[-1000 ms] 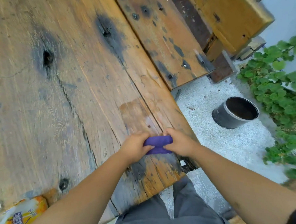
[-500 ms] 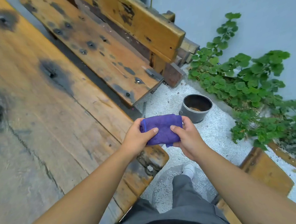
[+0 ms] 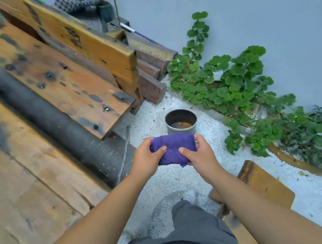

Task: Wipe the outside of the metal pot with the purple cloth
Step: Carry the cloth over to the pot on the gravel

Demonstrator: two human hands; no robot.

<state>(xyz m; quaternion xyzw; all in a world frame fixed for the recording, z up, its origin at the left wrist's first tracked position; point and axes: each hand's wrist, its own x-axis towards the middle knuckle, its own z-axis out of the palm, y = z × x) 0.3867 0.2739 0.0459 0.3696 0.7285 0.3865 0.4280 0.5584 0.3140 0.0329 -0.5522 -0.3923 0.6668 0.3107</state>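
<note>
Both hands have carried the folded purple cloth away from the wooden table on the left and out over the gravel ground, closer to the metal pot. That pot stands upright on the gravel just beyond the cloth, its open mouth facing up; a shallow pool of brownish liquid lies in its bottom, and the near part of its wall is hidden behind the cloth. The left hand grips the cloth's left end, thumb on top and fingers curled under. The right hand grips the right end the same way. Its long axis runs left to right between the hands. A leafy green plant spreads along the wall to the right of the pot, and a wooden bench sits far left.
</note>
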